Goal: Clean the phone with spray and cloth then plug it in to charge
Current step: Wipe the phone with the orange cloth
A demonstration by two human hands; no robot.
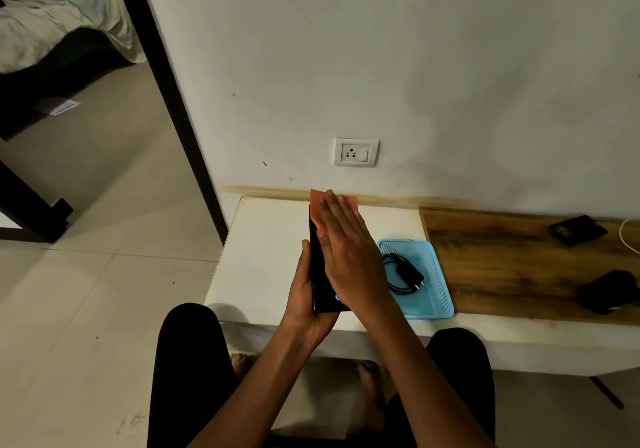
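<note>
A black phone (320,274) stands tilted above the white table, its lower end held in my left hand (304,295). My right hand (349,257) lies flat on the phone's screen, fingers straight, pressing an orange cloth (317,205) against it. Only the cloth's upper corners show past my fingertips. A black charger with its coiled cable (405,272) lies in a blue plastic tray (436,295) just right of my hands. A white wall socket with a switch (356,152) is on the wall above the table. No spray bottle is in view.
The white table (259,257) meets a wooden top (512,260) on the right, where two dark objects (577,230) (609,290) and a white cable (628,236) lie. My knees sit under the front edge. A doorway and a bed (52,17) are at the left.
</note>
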